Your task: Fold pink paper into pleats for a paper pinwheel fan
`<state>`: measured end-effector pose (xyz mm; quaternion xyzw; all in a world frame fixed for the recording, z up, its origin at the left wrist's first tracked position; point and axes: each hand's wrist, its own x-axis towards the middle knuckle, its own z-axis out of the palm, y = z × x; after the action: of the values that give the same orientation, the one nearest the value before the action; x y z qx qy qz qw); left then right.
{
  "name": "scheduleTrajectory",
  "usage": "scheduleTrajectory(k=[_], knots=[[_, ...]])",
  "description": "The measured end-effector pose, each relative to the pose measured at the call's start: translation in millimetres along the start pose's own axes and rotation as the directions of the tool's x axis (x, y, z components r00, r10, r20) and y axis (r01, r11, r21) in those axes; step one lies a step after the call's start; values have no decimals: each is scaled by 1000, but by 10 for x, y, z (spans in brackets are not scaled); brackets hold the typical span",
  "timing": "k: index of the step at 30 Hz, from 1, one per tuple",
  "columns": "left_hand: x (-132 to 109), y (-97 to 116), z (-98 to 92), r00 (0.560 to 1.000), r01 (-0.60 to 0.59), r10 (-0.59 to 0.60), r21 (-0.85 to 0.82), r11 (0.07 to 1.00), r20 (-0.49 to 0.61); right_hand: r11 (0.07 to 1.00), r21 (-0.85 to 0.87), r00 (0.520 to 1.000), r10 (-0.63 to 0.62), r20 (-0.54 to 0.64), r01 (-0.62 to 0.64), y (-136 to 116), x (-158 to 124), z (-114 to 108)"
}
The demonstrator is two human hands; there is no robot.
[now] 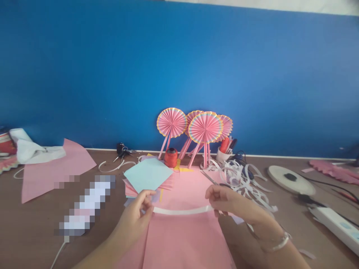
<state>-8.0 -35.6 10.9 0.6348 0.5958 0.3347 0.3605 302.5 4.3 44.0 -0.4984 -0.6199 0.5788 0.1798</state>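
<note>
Big blue wall (179, 67) across the whole back, brown table (33, 231) along beneath it, cluttered from side to side. Front and centre, flat on the wood, a wide pink sheet (185, 239). Behind it, pleated paper fans (204, 127) propped against the wall. To the right a tangle of white curls (241, 179), to the left a pale blue square (148, 173) topping a pink stack.

Now the small stuff: thin white strip (182, 211) stretched in a shallow bow just above the pink sheet. Left hand (134, 220) pinched shut on one end, right hand (227, 200) closed tight on the other.

Risky, by the look of it: too hard a pull and a tear or kink in paper that narrow, too loose a pinch and a dropped end. Scissors (209, 178) just beyond the right knuckles, close enough to nick.
</note>
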Motion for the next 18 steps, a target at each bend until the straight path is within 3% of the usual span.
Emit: scheduleTrajectory(k=[4,8,18], knots=[[87,-78,35,998,28,-25,61,998,-58,996,-55,990,56,-127,-63,179,157,-24],[138,-148,110,997,25,-20,74,997,-70,983,-144,982,90,-163,-114,356,313,-13],[124,-140,181,996,51,-41,130,990,-79,956,-263,970,71,-231,-133,426,363,30]])
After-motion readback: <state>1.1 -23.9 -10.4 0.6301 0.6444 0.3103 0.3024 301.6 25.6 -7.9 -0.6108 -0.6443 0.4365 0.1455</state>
